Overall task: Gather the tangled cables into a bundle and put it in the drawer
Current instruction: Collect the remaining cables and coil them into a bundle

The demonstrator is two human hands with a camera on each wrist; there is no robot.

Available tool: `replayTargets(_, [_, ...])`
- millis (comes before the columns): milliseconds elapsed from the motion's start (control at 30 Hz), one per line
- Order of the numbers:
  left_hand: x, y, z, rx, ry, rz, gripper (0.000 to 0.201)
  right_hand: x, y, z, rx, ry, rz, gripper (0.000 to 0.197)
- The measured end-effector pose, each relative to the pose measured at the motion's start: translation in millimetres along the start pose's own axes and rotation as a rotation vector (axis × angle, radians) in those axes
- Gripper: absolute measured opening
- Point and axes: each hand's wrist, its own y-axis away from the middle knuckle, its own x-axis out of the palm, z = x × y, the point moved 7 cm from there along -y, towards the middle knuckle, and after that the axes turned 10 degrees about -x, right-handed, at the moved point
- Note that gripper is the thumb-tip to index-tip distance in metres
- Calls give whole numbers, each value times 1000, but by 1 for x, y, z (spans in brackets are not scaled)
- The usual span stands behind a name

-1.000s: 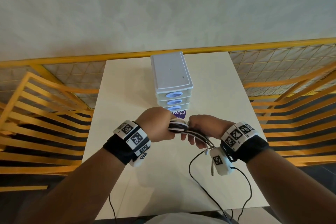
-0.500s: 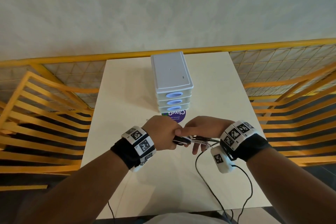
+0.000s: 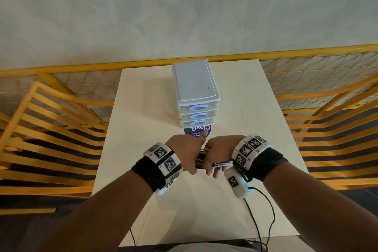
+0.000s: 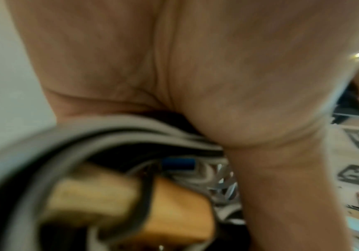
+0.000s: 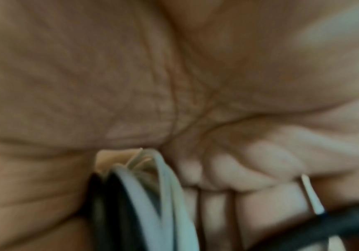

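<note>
- We've got the cable bundle (image 3: pixel 206 160) pinned between both hands in the lower middle of the head view — black and white strands, lying roughly left-to-right across the gap between our fists.
- Our left hand (image 3: pixel 185 152) is curled around the bundle's left end, thumb sticking up; the left wrist view is blurry but shows loops of grey and black cable (image 4: pixel 101 135) coming out from under the palm.
- Our right hand (image 3: pixel 219 153) is wrapped around the other end, a few fingers poking down below the strands. The right wrist view shows white and black cords (image 5: pixel 152 195) running out of the closed palm.
- The drawer unit (image 3: pixel 196 96) sits straight above our hands in the frame, on the same surface (image 3: pixel 143 98) — three drawers, all looking closed, handles facing us.
- Both hands look about equally near it; the left thumb is just below the bottom drawer (image 3: pixel 197 124), so we'd guess that hand frees up to pull while the right keeps the bundle.
- The bundle's long axis runs across the drawer front, so it probably needs a turn to go in lengthwise.
</note>
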Motion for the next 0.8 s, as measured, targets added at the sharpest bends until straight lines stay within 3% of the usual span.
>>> replayTargets(133, [2, 1, -9, 45, -46, -31, 124, 8, -2, 9, -54, -53, 79, 27])
replayTargets(267, [1, -3, -4, 2, -34, -14, 130, 4, -4, 8, -95, 147, -26, 37])
replayTargets(433, [2, -3, -5, 26, -9, -3, 127, 8, -1, 7, -163, 206, -53, 21])
replayTargets(633, [6, -7, -8, 65, 49, -6, 122, 8, 8, 6, -190, 321, -74, 21])
replayTargets(800, [-4, -1, 2, 113, 144, -26, 128, -1, 9, 0, -174, 368, -79, 17])
